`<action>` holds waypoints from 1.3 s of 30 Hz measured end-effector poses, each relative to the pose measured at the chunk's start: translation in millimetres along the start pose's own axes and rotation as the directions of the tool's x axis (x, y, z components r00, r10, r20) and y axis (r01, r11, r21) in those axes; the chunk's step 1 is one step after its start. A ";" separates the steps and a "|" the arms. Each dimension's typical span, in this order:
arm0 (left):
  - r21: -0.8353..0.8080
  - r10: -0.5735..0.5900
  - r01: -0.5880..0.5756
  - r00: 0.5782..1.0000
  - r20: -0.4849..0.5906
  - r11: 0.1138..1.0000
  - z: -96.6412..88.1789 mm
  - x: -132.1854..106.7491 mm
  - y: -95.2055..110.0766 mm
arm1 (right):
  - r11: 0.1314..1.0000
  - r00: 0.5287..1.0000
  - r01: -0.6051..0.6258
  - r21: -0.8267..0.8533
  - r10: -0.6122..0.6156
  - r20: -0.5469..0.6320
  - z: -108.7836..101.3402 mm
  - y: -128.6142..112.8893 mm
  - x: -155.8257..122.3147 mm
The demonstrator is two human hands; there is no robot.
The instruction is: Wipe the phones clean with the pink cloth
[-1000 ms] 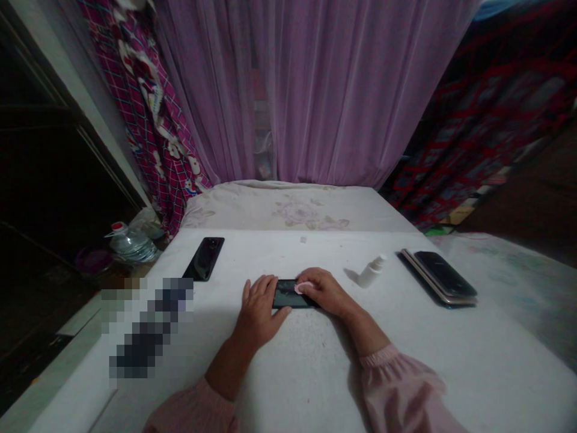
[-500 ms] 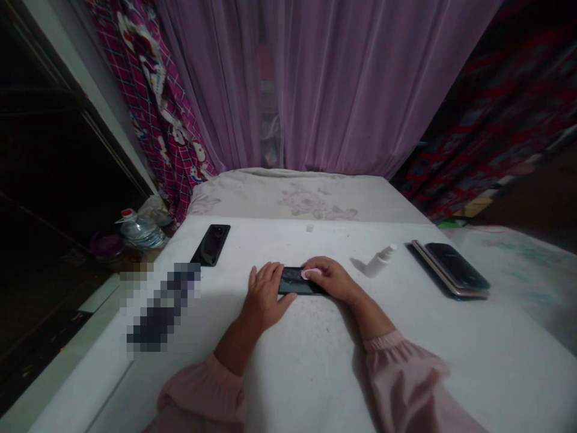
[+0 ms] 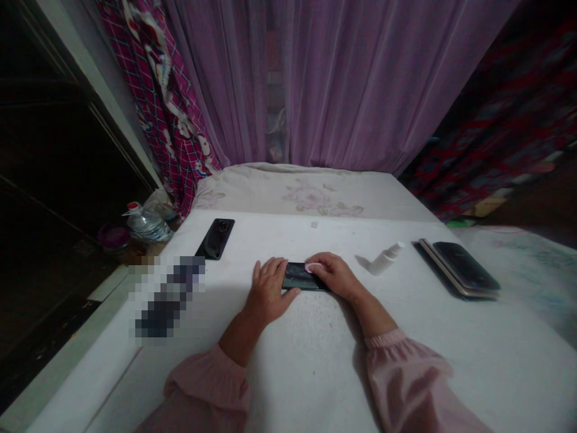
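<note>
I find the phone (image 3: 296, 276) flat on the white cloth (image 3: 311, 361), between both hands. The left hand (image 3: 267, 293) brackets its left end, thumb along the near edge, fingers at the far corner. The right hand (image 3: 334, 276) pinches a small pink pad (image 3: 314, 267) between thumb and fingers, seemingly touching the phone's face, though my feed is dim. The bottle (image 3: 384, 262) is right of that hand; the stack (image 3: 466, 264) lies farther right. A black handset (image 3: 217, 237) lies well left.
</note>
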State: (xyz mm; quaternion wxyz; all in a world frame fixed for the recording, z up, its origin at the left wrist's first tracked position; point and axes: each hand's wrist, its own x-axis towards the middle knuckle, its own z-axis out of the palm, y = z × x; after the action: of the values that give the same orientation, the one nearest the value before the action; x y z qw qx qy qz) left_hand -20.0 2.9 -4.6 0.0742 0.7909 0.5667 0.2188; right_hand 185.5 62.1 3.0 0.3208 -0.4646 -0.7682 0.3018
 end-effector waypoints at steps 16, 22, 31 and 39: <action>0.000 0.004 -0.004 1.000 -0.021 1.000 2.4 -0.9 -1.0 | 0.990 0.990 0.023 0.141 -0.042 0.135 -14.1 9.4 -4.6; 0.008 0.006 -0.005 0.999 -0.049 1.000 5.8 -1.7 -2.2 | 0.992 0.990 0.063 0.110 -0.076 0.120 -17.2 11.0 -5.7; 0.016 0.011 -0.011 0.999 -0.050 1.000 4.6 -1.6 -0.9 | 0.993 0.996 -0.030 -0.116 0.020 -0.084 -0.5 4.5 0.6; 0.027 0.013 -0.012 0.998 -0.064 1.000 6.6 -2.3 -2.4 | 0.999 0.998 -0.004 0.054 0.001 0.065 -12.1 11.2 -2.5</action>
State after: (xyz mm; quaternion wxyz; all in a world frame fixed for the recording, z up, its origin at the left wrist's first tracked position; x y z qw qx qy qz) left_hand -19.8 2.5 -12.0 0.0440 0.7880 0.5667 0.2367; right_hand 201.5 66.1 1.3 0.3076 -0.4464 -0.7693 0.3381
